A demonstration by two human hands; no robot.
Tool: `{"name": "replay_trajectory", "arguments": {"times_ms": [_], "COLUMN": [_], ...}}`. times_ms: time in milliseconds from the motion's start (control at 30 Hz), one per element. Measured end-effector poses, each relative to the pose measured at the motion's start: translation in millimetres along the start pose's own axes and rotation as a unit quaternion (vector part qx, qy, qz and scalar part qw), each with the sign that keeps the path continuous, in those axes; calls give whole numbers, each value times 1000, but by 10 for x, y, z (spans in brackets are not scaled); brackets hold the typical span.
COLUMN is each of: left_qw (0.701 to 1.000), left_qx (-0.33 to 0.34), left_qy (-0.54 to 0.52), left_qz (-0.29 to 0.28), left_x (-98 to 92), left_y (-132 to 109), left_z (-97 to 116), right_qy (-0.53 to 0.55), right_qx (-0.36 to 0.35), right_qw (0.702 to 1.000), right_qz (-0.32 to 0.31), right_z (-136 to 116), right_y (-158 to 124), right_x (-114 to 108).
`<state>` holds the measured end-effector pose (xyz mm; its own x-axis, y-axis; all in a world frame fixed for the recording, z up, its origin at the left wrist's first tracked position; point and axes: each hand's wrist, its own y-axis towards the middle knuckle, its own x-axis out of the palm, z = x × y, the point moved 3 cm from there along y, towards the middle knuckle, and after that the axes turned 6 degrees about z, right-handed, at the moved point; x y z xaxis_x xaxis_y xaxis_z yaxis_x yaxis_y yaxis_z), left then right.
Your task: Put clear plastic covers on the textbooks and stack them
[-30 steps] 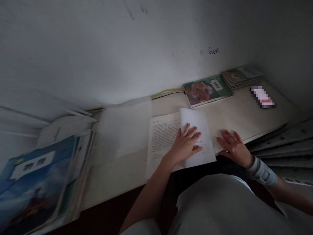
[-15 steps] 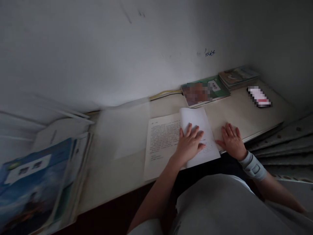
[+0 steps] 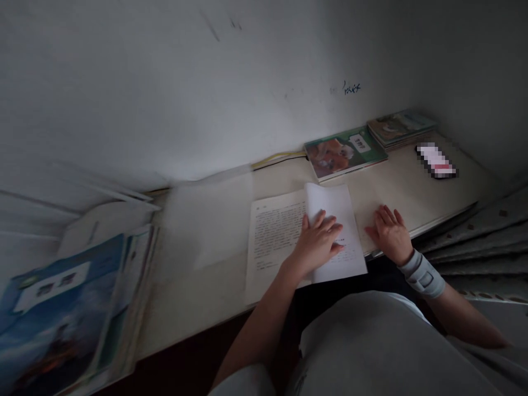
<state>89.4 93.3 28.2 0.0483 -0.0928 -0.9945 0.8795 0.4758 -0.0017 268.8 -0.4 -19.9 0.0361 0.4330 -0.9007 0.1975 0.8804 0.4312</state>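
Observation:
An open book [image 3: 274, 242] lies at the front edge of the desk, its left page covered in print. The right page [image 3: 344, 203] is mostly white with a few faint lines, and it curls up near the spine. My left hand [image 3: 319, 239] rests palm down across this page near the spine, fingers spread. To the right of the book, my right hand [image 3: 390, 231] lies on the desk edge with its fingers stretched out, holding nothing. A grey band [image 3: 423, 275] wraps my right wrist.
A green-covered book [image 3: 344, 154] lies against the wall, beside a book stack [image 3: 402, 127]. A phone [image 3: 436, 160] with a blurred screen is at the right. Blue-covered books [image 3: 66, 313] are piled at the left of the desk [image 3: 198, 297]. Patterned fabric [image 3: 490, 236] hangs at right.
Both hands stay almost in place. The lower right corner of the right page has shifted slightly to the left.

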Motion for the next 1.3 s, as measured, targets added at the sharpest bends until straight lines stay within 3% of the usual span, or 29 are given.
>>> {"name": "replay_trajectory", "arguments": {"times_ms": [200,333,567,767,1067,1300], "left_qw": [999,998,996,994,986,993], "left_qx": [40,61,80,96,119,95], "left_qy": [15,22,5,-11,-60,-38], "left_qz": [-10,-21,-27,-50,-96,-59], "left_x": [-56,-42,80,-39,-89,23], "left_y": [383,568,544,491,402,535], "left_z": [-128,-204,-254,-250,-349,-239], "right_qy": [22,43,25,4,-6,44], "right_qx": [-1,-2,-6,32,99,31], "right_qw": [1000,999,999,999,995,998], "right_qz": [8,23,30,-1,30,29], "right_z": [-140,-114,-106,-49,5,-29], "right_y": [98,95,190,289,364,286], "right_x": [165,158,23,-44,-163,-91]}}
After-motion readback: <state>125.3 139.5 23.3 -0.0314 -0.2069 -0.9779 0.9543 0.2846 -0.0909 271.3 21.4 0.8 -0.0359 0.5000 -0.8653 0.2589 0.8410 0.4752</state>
